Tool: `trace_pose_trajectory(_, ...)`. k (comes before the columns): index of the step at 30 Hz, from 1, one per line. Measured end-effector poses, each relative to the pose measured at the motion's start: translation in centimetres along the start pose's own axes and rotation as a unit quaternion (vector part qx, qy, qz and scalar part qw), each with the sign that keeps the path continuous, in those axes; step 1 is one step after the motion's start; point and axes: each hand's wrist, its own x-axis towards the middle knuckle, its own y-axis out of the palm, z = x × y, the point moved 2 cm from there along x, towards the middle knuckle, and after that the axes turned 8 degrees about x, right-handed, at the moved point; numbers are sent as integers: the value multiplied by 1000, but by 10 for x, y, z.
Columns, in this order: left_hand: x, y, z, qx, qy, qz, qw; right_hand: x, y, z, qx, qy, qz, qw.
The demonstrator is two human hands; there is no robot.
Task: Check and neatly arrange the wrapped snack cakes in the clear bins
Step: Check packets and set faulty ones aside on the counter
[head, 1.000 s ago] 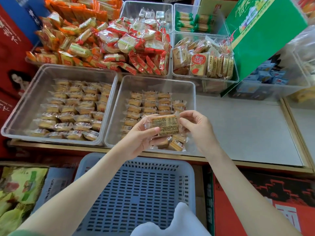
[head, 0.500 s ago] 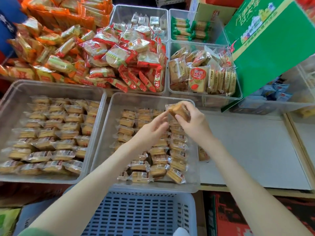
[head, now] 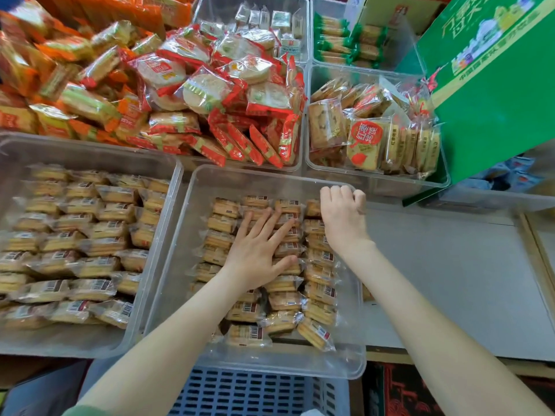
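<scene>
A blue crate [head: 258, 394] sits nearest, below the front edge of a clear bin [head: 186, 265]. Wrapped cakes [head: 282, 301] lie in rows in that bin. The left hand [head: 258, 253] lies flat on them, fingers straight and spread, gripping nothing. The right hand [head: 342, 217] is at the bin's far right corner, fingers curled downward. Whether they hold a cake cannot be told. A second bin [head: 75, 340] of cakes stands just left. Beyond lie red packs [head: 225, 94].

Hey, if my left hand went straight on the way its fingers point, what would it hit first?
The left hand lies flat, fingers aimed away and slightly right. Probably the far row of wrapped cakes first, then the clear bin's far wall.
</scene>
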Motion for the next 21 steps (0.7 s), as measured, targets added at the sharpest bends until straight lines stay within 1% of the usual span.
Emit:
trace_pose_trajectory(1, 0, 0, 0, -1, -1, 0, 1000, -2, 1, 1, 7, -22, -1, 1000)
trace_pose_trajectory(4, 1, 2, 0, -1, 0, -8, 1000, -10, 9, 4, 25, -74, 69, 995)
trace_pose_trajectory(6, 1, 3, 0, 0, -1, -12, 1000, -14, 9, 5, 36, -72, 106, 991)
trace_pose_trajectory(8, 1, 3, 0, 5, 0, -14, 1000, -18, 7, 8, 50, -65, 117, 990)
trace_pose_trajectory(10, 1, 3, 0, 6, 0, -13, 1000, -21, 7, 14, 57, -82, 93, 991)
trace_pose_trajectory(12, 1, 1, -1, 8, -1, -5, 1000, -24, 7, 19, 37, -105, 65, 992)
trace_pose_trajectory(16, -1, -6, -4, 14, -12, 22, 1000, -23, 3, 15, 50, -93, 5, 994)
trace_pose_trajectory(19, -8, -20, -12, -15, -35, 10, 999, -27, -15, 7, 107, -78, -94, 987)
trace_pose_trajectory(21, -16, -33, -19, -100, -63, -22, 993, -39, -39, 0, 179, -71, -182, 964)
